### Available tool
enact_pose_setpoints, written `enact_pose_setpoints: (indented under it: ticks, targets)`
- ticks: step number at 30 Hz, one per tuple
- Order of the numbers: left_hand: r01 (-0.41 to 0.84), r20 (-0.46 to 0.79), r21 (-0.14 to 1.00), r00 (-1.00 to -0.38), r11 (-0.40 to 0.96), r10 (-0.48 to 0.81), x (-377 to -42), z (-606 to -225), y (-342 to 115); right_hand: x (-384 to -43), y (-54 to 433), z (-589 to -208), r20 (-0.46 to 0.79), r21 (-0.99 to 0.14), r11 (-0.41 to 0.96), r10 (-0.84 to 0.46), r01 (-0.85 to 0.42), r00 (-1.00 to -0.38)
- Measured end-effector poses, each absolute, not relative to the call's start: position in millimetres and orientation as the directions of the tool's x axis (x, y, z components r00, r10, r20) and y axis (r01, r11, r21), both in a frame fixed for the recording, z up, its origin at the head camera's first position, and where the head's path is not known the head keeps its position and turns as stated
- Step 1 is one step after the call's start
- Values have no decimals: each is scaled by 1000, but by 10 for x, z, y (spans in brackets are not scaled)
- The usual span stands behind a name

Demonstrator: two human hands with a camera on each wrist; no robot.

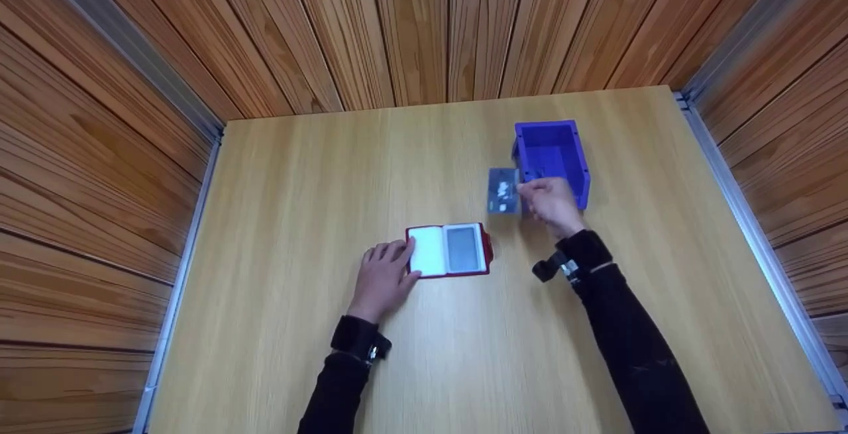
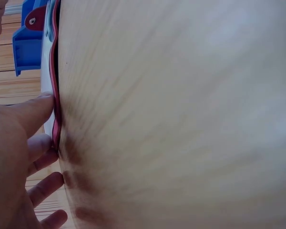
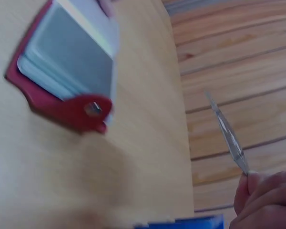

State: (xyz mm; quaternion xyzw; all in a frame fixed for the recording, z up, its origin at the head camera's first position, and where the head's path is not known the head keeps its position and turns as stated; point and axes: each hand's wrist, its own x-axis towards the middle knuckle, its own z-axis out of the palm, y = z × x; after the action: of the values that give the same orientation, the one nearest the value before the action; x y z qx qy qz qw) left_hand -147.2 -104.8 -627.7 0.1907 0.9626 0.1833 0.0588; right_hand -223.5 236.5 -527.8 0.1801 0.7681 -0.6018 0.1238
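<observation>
An open red card holder (image 1: 489, 263) lies on the table, a white page on its left and clear sleeves (image 3: 71, 52) on its right. My left hand (image 1: 384, 278) rests at its left edge, thumb and index finger (image 2: 35, 112) touching the border, the other fingers loosely spread. My right hand (image 1: 550, 203) pinches a thin dark card (image 1: 503, 190) with white marks by its right edge, raised in front of the blue bin (image 1: 547, 126). In the right wrist view the card shows nearly edge-on.
The bin stands at the back right of the wooden table (image 1: 298, 222), its near part behind my right hand. Wood-panelled walls (image 1: 417, 30) and metal rails (image 1: 748, 235) border the table. The holder's red snap flap (image 3: 88, 112) sticks out on its right side.
</observation>
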Motion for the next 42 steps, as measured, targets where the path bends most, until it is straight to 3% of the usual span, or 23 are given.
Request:
enact_pose_setpoints:
  ticks: [15,28,42]
  targets:
    - [341,-48,381,-921,859,386,-1467,-6279,-1050,-2477,3024,-5277,-411,-887,67,337,457,-847]
    - [322,-65,383,-925,866,373,-1474,-6265,-1047,-2646,3052,-5397,-384,-843,185,452,505,-805]
    - [316,-80,374,-925,872,370,-1477,-6263,-1047,-2720,2870,-5503,-288,-705,454,518,544,-805]
